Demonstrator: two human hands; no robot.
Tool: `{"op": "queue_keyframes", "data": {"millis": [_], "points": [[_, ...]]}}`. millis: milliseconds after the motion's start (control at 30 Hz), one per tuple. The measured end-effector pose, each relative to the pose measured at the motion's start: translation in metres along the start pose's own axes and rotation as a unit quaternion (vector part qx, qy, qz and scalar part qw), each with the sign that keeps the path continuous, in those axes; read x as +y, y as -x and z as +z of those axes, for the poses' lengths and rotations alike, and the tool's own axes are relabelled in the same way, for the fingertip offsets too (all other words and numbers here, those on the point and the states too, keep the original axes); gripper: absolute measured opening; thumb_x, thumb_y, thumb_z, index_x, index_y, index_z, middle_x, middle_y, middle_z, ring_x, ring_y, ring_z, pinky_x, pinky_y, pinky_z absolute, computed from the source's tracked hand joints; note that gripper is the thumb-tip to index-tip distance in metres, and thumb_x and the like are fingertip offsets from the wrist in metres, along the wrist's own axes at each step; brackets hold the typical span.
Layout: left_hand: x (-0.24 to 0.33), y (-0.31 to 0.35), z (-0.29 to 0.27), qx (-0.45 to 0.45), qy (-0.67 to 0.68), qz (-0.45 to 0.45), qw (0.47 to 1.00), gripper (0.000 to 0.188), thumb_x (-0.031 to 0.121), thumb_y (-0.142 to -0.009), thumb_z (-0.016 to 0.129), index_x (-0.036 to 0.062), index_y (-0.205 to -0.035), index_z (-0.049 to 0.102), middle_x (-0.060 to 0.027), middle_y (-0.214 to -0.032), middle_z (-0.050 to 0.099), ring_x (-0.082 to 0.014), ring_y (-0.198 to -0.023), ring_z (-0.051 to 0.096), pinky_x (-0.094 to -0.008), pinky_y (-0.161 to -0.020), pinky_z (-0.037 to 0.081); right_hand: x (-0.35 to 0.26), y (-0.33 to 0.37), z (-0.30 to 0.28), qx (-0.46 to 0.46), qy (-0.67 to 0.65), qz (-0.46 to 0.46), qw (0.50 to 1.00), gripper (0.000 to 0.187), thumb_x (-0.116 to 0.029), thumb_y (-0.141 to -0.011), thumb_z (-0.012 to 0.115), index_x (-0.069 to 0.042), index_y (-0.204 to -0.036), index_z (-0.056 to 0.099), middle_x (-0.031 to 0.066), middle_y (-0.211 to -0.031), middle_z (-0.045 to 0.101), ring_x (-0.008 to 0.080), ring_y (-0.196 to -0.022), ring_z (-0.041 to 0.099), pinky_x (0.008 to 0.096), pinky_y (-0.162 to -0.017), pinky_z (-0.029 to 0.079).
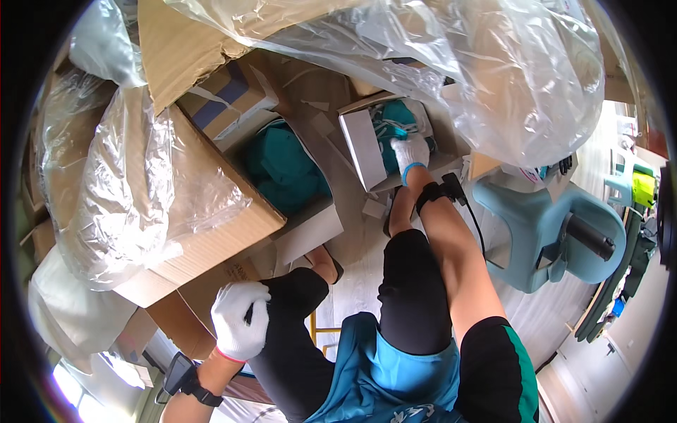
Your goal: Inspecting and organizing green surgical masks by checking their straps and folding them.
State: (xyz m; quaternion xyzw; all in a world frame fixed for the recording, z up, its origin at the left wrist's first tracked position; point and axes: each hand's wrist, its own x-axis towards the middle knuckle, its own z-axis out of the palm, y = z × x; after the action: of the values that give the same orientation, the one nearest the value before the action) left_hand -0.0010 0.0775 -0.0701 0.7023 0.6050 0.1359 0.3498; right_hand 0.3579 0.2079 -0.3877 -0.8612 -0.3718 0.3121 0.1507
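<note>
My left hand (241, 321), in a white knit glove, is held above my left knee. Its fingers curl round to the thumb and leave a small gap, with nothing visible in them. My right hand (411, 151), also gloved in white, reaches into an open cardboard box (363, 149) at the upper middle. Its fingers are bent against a teal item with white cords (396, 121), partly hidden by the hand. To the left, a larger open carton (243, 190) contains a bundle of teal material (282, 169).
Clear plastic sheeting (486, 63) hangs over the far side and more plastic (113, 190) drapes the carton at left. A blue-grey plastic chair (522, 225) stands at right. Paper scraps (374, 208) lie on the floor between the boxes.
</note>
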Motion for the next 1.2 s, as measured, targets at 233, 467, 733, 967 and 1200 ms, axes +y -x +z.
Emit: {"op": "queue_keyframes", "data": {"millis": [233, 467, 733, 967, 1200], "points": [[0.022, 0.001, 0.011, 0.026, 0.0, 0.031, 0.999, 0.005, 0.001, -0.076, 0.059, 0.0036, -0.075, 0.064, -0.0132, -0.079, 0.066, -0.0329, -0.075, 0.063, -0.0393, -0.073, 0.049, -0.02, 0.038, -0.083, 0.194, -0.174, -0.232, 0.937, 0.044, -0.043, -0.084, 0.067, 0.0, -0.096, 0.068, 0.0193, -0.091, 0.069, 0.03, -0.081, 0.066, 0.0393, -0.077, 0.05], [0.044, 0.017, 0.025, 0.034, -0.053, 0.063, 0.996, 0.011, 0.009, -0.081, 0.058, 0.0037, -0.073, 0.063, -0.0135, -0.079, 0.065, -0.0324, -0.078, 0.063, -0.0393, -0.074, 0.049, 0.018, 0.108, -0.243, -0.034, -0.406, -0.091, 0.909, 0.023, -0.018, -0.087, 0.067, -0.001, -0.102, 0.07, 0.0073, -0.091, 0.069, 0.018, -0.08, 0.064, 0.0322, -0.073, 0.05], [0.065, 0.04, 0.052, 0.121, -0.122, 0.138, 0.975, 0.014, 0.015, -0.081, 0.061, 0.0061, -0.071, 0.065, -0.0124, -0.077, 0.065, -0.0331, -0.074, 0.062, -0.0426, -0.069, 0.048, 0.028, 0.189, -0.343, -0.015, -0.172, -0.223, 0.959, 0.025, -0.024, -0.086, 0.069, -0.001, -0.096, 0.067, 0.0061, -0.086, 0.066, 0.013, -0.083, 0.059, 0.0287, -0.076, 0.048], [0.076, 0.064, 0.06, 0.129, 0.236, 0.036, 0.962, 0.042, 0.019, -0.08, 0.071, 0.0029, -0.118, 0.061, -0.0161, -0.115, 0.064, -0.0278, -0.106, 0.063, -0.0344, -0.091, 0.05, -0.034, 0.327, -0.397, 0.07, -0.16, -0.341, 0.924, 0.03, -0.024, -0.086, 0.068, 0.002, -0.1, 0.065, 0.0112, -0.089, 0.067, 0.0186, -0.083, 0.063, 0.0315, -0.077, 0.05], [0.218, 0.117, 0.016, -0.095, 0.268, 0.24, 0.928, 0.046, 0.025, -0.087, 0.074, -0.0013, -0.122, 0.059, -0.0087, -0.112, 0.065, -0.0133, -0.097, 0.061, -0.0294, -0.089, 0.049, -0.052, 0.419, -0.412, -0.036, -0.008, -0.587, 0.809, 0.029, -0.025, -0.081, 0.071, 0.0, -0.094, 0.067, 0.0132, -0.086, 0.068, 0.0255, -0.076, 0.067, 0.0352, -0.069, 0.051]]}}
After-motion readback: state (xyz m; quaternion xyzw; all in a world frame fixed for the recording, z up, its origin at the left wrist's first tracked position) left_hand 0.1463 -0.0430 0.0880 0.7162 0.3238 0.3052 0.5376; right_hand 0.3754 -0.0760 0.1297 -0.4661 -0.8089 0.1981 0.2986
